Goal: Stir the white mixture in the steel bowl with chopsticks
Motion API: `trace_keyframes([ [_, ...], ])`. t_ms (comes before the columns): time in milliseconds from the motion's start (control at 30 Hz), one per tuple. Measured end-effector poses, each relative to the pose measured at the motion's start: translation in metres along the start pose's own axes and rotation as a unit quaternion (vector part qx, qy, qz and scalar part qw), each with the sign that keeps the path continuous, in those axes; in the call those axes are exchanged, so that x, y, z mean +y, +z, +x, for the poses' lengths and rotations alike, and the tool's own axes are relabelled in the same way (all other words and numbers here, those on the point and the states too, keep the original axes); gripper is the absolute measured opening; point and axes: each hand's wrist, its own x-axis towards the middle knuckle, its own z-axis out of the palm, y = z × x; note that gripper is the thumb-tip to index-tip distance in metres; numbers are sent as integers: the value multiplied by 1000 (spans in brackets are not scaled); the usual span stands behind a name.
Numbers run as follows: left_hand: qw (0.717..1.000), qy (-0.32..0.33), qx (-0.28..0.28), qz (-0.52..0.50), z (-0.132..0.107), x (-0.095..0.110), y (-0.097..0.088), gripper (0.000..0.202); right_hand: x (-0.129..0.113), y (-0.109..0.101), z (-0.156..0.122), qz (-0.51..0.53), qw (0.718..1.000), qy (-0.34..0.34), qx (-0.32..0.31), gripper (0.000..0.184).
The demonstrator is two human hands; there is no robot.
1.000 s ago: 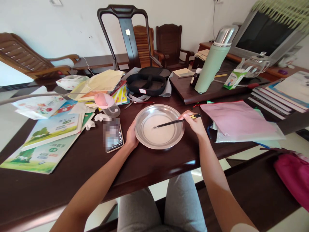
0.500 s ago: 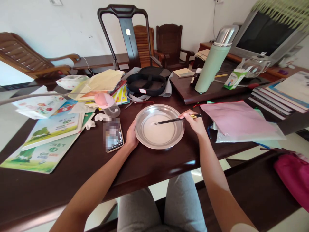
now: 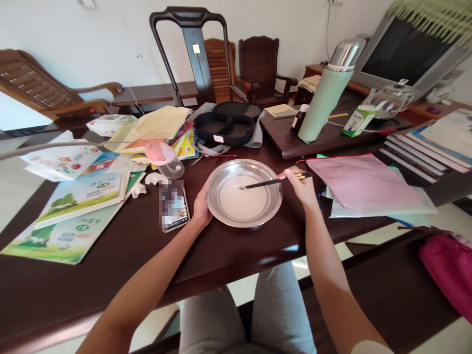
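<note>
A shallow round metal basin [image 3: 273, 206] stands near the table's front edge, with a whitish liquid [image 3: 243, 200] inside. My left hand [image 3: 202, 206] is closed on its left rim, the fingers partly hidden beneath the edge. Over the right rim, my right hand [image 3: 298, 183] grips a pair of black chopsticks [image 3: 263, 183] with gold bands near the upper ends. Their tips dip into the liquid around the middle of the basin. Left of my left hand lies a phone [image 3: 176, 209], its screen partly blurred out.
A pink-lidded cup [image 3: 162, 156], booklets [image 3: 70, 231] and tissue packs [image 3: 61, 157] lie on the left. Behind the basin is an open black case [image 3: 224, 129]. A tall green thermos [image 3: 324, 98] stands back right. A pink zip pouch [image 3: 361, 179] lies right of my right hand.
My right hand and the chopsticks have shifted slightly to the right, their tips still in the liquid. The left hand stays on the basin's rim.
</note>
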Motion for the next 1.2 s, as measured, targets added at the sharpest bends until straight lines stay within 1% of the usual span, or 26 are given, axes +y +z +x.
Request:
trace_keyframes([
  [67,1000,-3,2,-2,0,0,0,34,2,-4,1,9,999,9,53,61],
  [100,1000,-4,2,-3,0,1,0,35,2,-5,1,18,998,15,64,63],
  [133,1000,-5,2,-3,0,1,0,35,2,-6,1,27,998,20,61,64],
  [167,1000,-7,2,-3,0,1,0,35,1,-5,0,34,998,23,44,65],
  [267,1000,-6,-3,-1,-1,1,0,36,-2,1,-2,37,998,19,-52,62],
  [300,1000,-3,-7,-1,-1,1,0,36,-3,3,-2,32,997,14,-75,60],
  [333,1000,0,-11,-1,-1,1,0,36,-3,4,-2,25,996,6,-83,59],
  [367,1000,2,-13,-1,-1,1,0,36,-3,4,-2,17,997,0,-76,59],
  [400,1000,3,-12,-2,-1,1,0,35,-2,3,-2,9,998,-4,-57,58],
  [500,1000,-1,0,-2,-1,1,0,32,0,-2,0,5,1000,5,30,61],
  [533,1000,-3,3,-2,0,1,0,32,0,-4,0,12,999,11,47,62],
  [567,1000,-4,4,-1,0,1,0,32,0,-5,-1,21,998,17,51,63],
  [600,1000,-5,4,-1,0,1,0,32,-1,-5,-1,30,998,21,42,64],
  [700,1000,-7,-2,0,-1,1,0,30,-3,0,-3,39,998,18,-38,61],
  [767,1000,-8,-2,-2,-1,1,0,30,-3,4,-3,29,997,8,-70,60],
  [833,1000,-8,3,-7,-1,1,1,31,-2,3,-2,11,999,0,-53,59],
  [933,1000,-7,7,-9,-1,0,0,31,1,-3,0,0,1000,4,24,59],
  [1000,1000,-7,9,-7,0,-1,0,32,1,-6,0,17,998,12,53,62],
  [1067,1000,-5,7,-5,0,-1,-1,33,-1,-6,-1,34,999,17,33,63],
  [1167,1000,-1,2,-2,0,-1,-1,35,-4,0,-3,32,998,15,-49,60],
  [1200,1000,1,0,-1,0,-1,-1,36,-5,2,-3,27,997,12,-67,60],
])
